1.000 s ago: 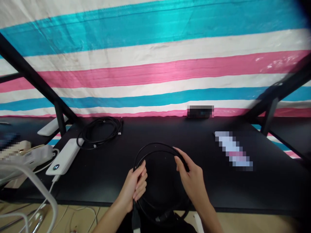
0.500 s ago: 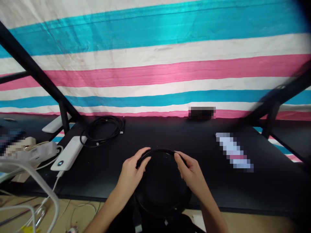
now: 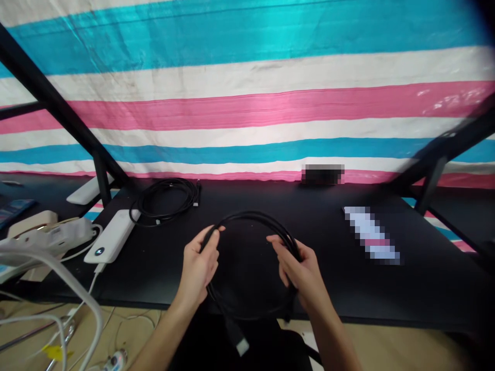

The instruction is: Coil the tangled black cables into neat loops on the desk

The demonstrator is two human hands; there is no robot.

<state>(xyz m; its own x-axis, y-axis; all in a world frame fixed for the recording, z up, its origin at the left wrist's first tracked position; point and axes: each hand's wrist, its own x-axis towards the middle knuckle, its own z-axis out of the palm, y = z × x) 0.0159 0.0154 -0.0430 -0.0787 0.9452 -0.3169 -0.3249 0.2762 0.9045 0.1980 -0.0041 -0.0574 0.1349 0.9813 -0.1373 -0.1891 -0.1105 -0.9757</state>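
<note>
Between my hands is a coiled black cable [image 3: 253,216], held as a loop over the table's front edge. My left hand [image 3: 203,263] is closed around the loop's left side, thumb on top. On the right side, my right hand [image 3: 299,265] grips the coil with its fingers curled round it. One end of the cable dangles below my left hand, with a flat pale-tipped connector [image 3: 242,344] that looks like a USB or HDMI plug. A second coiled black cable [image 3: 166,203] lies at the table's back left, its plug at the right side.
A white power bank [image 3: 112,237] with a plugged-in white cable lies on the black table [image 3: 247,288] at left, beside a white power strip [image 3: 73,234]. A blurred-out flat object [image 3: 371,236] lies at right; a dark one stands at the back. Black frame bars [image 3: 65,108] slant at both sides.
The loop has risen and moved forward from the lap. My hands have slid down to its sides, and the dangling connector has swung right and up.
</note>
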